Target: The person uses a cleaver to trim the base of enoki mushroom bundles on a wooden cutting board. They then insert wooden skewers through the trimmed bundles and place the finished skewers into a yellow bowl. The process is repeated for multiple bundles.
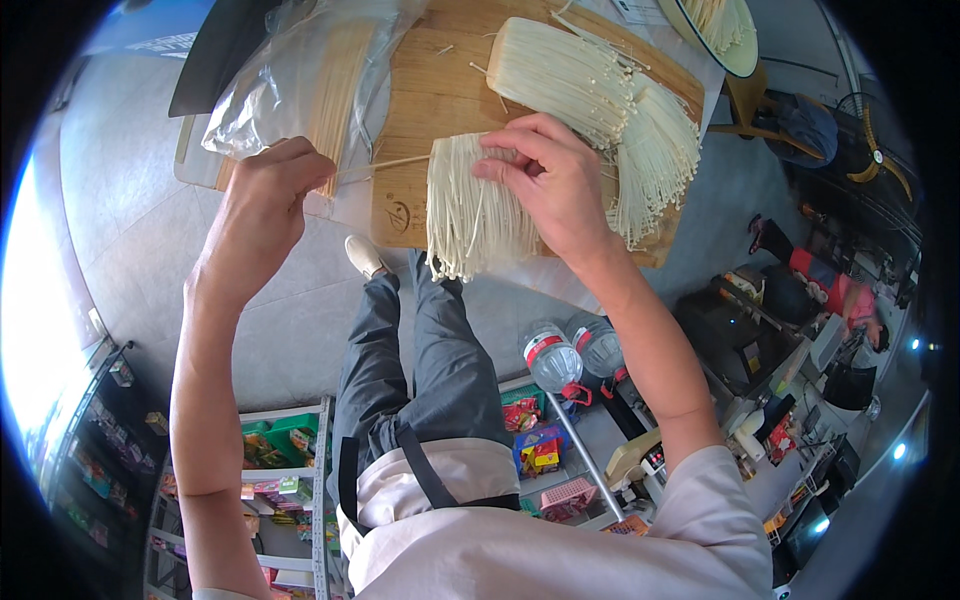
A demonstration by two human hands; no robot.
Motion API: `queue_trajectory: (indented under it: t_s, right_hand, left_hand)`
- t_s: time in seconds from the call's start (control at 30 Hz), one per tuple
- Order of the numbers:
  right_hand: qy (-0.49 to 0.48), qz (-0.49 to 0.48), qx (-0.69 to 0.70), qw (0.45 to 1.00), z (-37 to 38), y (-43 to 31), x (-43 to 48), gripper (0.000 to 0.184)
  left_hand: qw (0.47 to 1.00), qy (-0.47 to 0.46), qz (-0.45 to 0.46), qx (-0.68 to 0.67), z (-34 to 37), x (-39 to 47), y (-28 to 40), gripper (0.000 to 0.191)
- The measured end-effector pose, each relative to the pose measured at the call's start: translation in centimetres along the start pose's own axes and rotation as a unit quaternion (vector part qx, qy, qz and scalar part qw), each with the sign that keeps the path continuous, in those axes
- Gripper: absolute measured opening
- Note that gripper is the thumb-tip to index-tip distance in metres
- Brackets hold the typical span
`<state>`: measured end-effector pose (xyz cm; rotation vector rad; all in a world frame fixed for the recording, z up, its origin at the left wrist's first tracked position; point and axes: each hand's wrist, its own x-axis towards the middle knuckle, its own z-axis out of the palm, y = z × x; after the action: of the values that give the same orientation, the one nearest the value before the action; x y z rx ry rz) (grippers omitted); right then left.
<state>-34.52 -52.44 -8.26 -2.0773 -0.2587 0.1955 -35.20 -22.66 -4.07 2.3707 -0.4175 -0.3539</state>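
Note:
A thin bamboo skewer point(390, 163) runs from the fingers of my left hand point(281, 176) into the upper part of a flat bunch of enoki mushrooms point(469, 210). My right hand point(544, 161) pinches this bunch near its top edge. The bunch hangs with its caps past the near edge of a wooden cutting board point(431, 67). Further back on the board lies a thick block of enoki point(559, 79), and a fanned-out bunch point(656, 154) rests beside it at the right. Hidden behind the fingers are the skewer's left end and its far tip.
A clear plastic bag point(262, 97) with many bamboo skewers point(341, 82) lies left of the board. A bowl point(739, 56) of enoki stands at the back right. Large water bottles point(553, 356) stand on the floor near my legs. Further right, a person point(840, 289) is in the room.

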Motion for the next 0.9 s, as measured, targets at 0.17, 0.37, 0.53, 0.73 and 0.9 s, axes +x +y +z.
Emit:
queue_trajectory:
  t_s: [0.17, 0.37, 0.53, 0.73, 0.9]
  right_hand:
    - [0.008, 0.011, 0.012, 1.0, -0.3, 0.0, 0.1, 0.024]
    - [0.07, -0.047, -0.22, 0.972, -1.7, -0.6, -1.2, 0.016]
    - [0.099, -0.092, -0.336, 0.932, -4.4, -1.4, -2.0, 0.019]
    - [0.049, -0.051, -0.149, 0.986, -1.6, -0.7, -1.9, 0.027]
    - [-0.001, -0.068, -0.119, 0.99, -1.1, 0.7, -0.6, 0.03]
  left_hand:
    - [0.999, 0.004, 0.015, 0.033, 0.7, 0.2, -0.2, 0.027]
    - [0.995, 0.043, -0.061, -0.067, 1.2, -0.7, -0.7, 0.011]
    - [0.995, 0.042, -0.049, -0.076, 1.3, -1.1, -1.1, 0.012]
    - [0.995, 0.051, -0.042, -0.068, 1.4, -1.0, -1.0, 0.013]
    - [0.998, 0.048, -0.016, -0.033, 1.5, -0.8, -1.2, 0.016]
